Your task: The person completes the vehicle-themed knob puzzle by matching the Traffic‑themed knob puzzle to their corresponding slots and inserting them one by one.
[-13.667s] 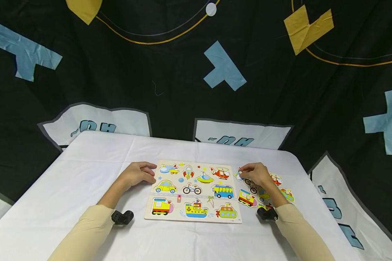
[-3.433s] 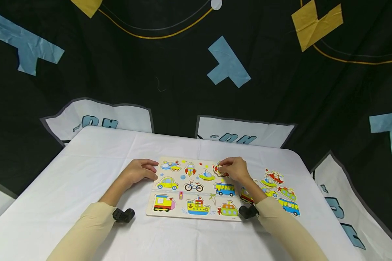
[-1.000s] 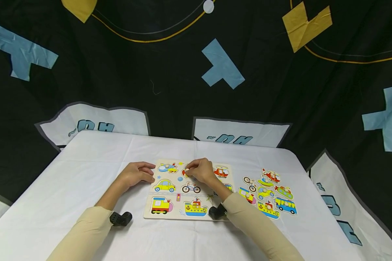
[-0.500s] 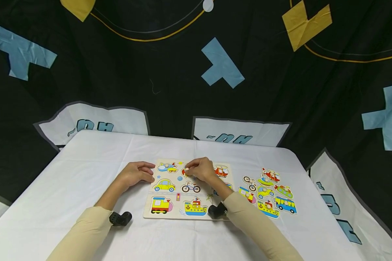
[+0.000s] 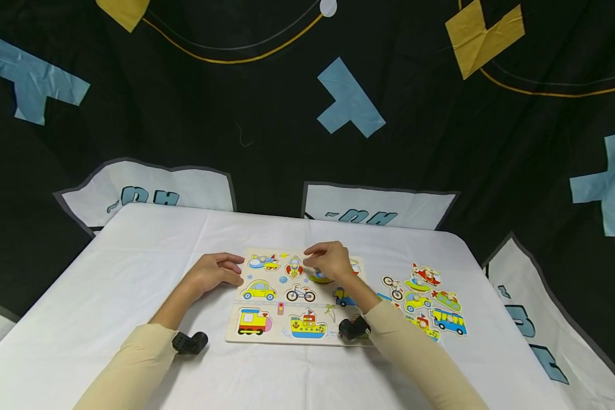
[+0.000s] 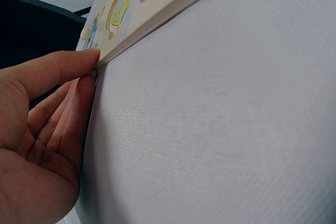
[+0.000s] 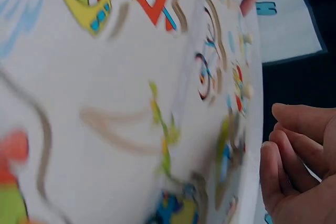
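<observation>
A wooden vehicle puzzle board (image 5: 282,291) lies flat on the white table. My left hand (image 5: 215,275) rests at its left edge; in the left wrist view the thumb (image 6: 65,68) touches the board's corner, with fingers alongside. My right hand (image 5: 330,261) hovers over the board's upper part, relaxed, fingers loosely bent and holding nothing. Just left of it the rocket piece (image 5: 294,267) sits in its recess, its knob (image 7: 248,90) showing in the right wrist view. The airplane piece (image 5: 263,262) lies in the top-left recess. My right hand partly hides the flying saucer and helicopter pictures.
Loose pieces lie right of the board: a bicycle (image 5: 392,287), helicopter (image 5: 426,275), saucer (image 5: 417,283), car (image 5: 417,300), submarine (image 5: 447,300), bus (image 5: 448,322) and a ship (image 5: 425,326) partly behind my right sleeve. A black curtain (image 5: 266,136) hangs behind the table.
Over the past seconds my right hand carried the rocket piece left to its recess. Since half a second ago it has let go and moved up and right. My left hand stays put.
</observation>
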Demonstrator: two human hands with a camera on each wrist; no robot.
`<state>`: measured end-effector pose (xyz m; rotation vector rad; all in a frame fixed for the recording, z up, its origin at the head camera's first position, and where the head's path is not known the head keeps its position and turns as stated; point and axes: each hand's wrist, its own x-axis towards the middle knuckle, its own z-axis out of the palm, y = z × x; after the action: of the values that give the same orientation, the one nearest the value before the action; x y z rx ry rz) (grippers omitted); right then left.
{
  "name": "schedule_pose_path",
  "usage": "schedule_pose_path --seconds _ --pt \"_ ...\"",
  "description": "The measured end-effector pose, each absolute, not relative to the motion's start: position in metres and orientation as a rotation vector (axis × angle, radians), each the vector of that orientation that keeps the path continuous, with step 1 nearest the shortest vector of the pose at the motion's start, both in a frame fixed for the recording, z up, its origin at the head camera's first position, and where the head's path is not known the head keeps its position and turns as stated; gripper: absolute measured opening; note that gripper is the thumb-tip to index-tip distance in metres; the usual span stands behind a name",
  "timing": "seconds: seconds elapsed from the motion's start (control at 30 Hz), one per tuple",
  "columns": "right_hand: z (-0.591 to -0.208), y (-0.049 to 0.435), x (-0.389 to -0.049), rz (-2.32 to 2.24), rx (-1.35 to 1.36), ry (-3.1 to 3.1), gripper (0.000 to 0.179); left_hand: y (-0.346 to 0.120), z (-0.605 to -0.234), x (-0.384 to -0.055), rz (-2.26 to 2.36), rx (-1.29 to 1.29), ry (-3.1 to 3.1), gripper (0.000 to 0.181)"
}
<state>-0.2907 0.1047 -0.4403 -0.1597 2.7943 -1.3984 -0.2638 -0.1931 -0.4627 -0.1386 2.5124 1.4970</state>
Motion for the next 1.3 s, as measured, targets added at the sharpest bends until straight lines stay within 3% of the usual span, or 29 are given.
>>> schedule_pose_path --seconds 1.3 --pt "-0.411 0.259 -0.276 -1.354 0.117 2.805 0.037 -0.194 -0.463 -0.265 1.489 -0.135 2.513 0.060"
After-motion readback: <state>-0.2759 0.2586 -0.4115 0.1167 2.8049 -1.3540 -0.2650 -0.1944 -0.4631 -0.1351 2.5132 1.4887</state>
